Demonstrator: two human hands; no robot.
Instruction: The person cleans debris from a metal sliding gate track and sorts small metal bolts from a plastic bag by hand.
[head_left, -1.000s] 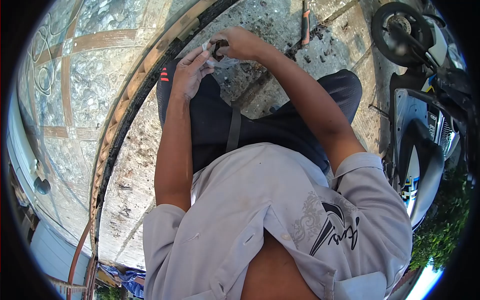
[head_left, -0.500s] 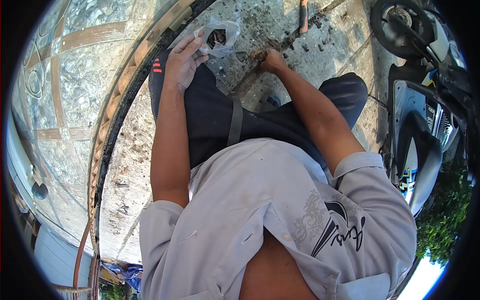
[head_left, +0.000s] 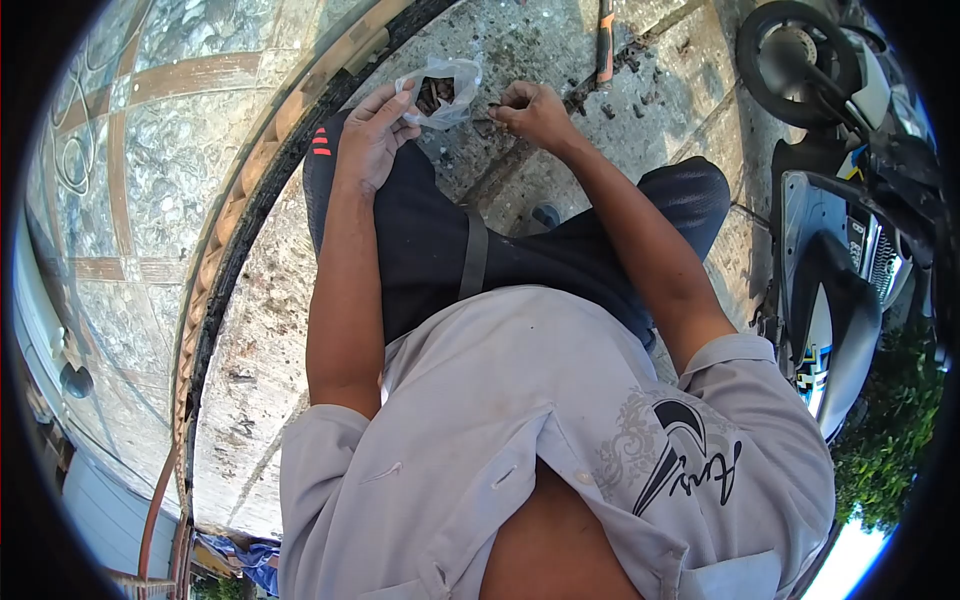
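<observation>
My left hand is closed on the near-left rim of a clear plastic bag. The bag's mouth gapes upward, and dark brown pieces show inside. To the right of the bag, my right hand hovers over the concrete with thumb and fingertips pinched together. Whatever lies between those fingertips is too small to make out. Beyond that hand lies a tool with an orange and black handle; its far end is cut off by the frame.
More dark brown bits are scattered over the concrete ground. A curved edging with a black rim runs along my left, beside a patterned floor. On the right stands a motorbike.
My right hand has risen from the ground and moved left, closer to the bag. My left hand keeps its hold on the rim, and the bag has shifted slightly.
</observation>
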